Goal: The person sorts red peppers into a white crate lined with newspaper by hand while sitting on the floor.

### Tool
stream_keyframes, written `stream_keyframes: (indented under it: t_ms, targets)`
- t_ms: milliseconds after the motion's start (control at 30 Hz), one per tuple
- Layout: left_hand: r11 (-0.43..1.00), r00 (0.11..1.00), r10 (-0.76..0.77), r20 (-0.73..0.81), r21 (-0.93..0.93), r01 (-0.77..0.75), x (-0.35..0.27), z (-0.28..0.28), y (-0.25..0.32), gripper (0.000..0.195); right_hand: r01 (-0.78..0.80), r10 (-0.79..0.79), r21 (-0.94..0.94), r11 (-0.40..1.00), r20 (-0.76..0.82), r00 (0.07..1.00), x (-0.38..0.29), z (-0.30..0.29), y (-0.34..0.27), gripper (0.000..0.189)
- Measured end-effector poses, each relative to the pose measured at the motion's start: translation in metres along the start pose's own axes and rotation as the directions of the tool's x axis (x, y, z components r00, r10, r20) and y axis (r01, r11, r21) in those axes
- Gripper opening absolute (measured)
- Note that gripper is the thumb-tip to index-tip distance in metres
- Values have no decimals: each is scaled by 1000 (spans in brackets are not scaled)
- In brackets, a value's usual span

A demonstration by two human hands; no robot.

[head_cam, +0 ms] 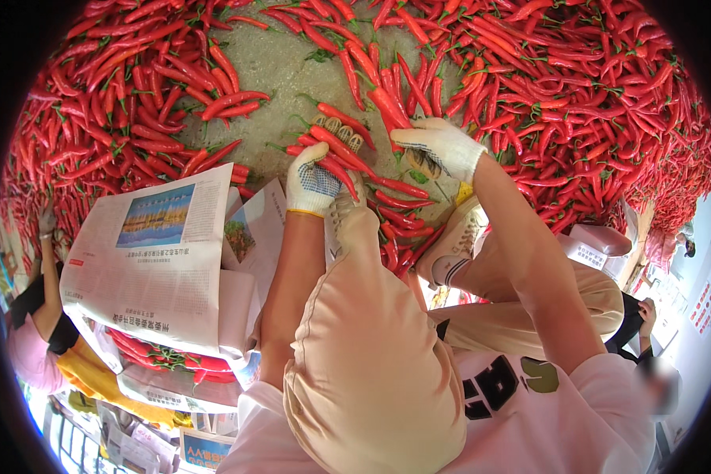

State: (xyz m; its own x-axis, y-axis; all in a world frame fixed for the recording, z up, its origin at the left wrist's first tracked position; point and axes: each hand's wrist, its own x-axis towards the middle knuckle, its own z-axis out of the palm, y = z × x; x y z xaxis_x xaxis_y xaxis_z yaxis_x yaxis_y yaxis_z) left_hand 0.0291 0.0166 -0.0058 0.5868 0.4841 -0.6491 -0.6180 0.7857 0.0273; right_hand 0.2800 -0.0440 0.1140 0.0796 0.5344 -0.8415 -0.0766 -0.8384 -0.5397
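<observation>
White knit work gloves with dotted palms cover both hands. My left hand [314, 181] is closed on several red chili peppers [338, 151] that lie slantwise over the palm, green stems pointing up and left. My right hand [441, 145] pinches the lower end of red chili peppers [387, 106], stems upward; how many it holds cannot be told. Between the hands the toe of a beige shoe shows behind the peppers. Loose chili peppers [406, 222] lie on the floor between my feet, below both hands.
Large heaps of red chili peppers [569, 89] spread ahead and right, with another heap [118, 112] at left. Newspaper [154, 255] covers a container at my left, beside packed peppers [166, 358]. Other people are at the far left [41, 332] and right edges.
</observation>
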Motion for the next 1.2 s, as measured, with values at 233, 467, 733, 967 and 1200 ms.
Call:
stream_keyframes:
  t_ms: [233, 467, 733, 967, 1200]
  targets:
    - [979, 985, -52, 165, 203, 17, -1, 6, -10, 42, -125, 93, 141, 982, 216, 972, -18, 44, -33, 39]
    - [985, 976, -163, 143, 88, 152, 1, 15, -16, 44, 76, -27, -346, 935, 142, 989, -5, 27, -46, 51]
    - [986, 981, -163, 101, -20, 166, 3, 10, -13, 45, 208, -240, -770, 603, 74, 968, -7, 19, -23, 59]
    - [960, 981, -44, 189, 281, -11, -1, 15, -17, 41, 223, -404, -925, 307, 86, 911, -11, 68, 6, 52]
    - [977, 987, 116, -108, 191, -94, -6, 13, -2, 24, 364, -492, -593, 718, -63, 868, 20, 43, -9, 41]
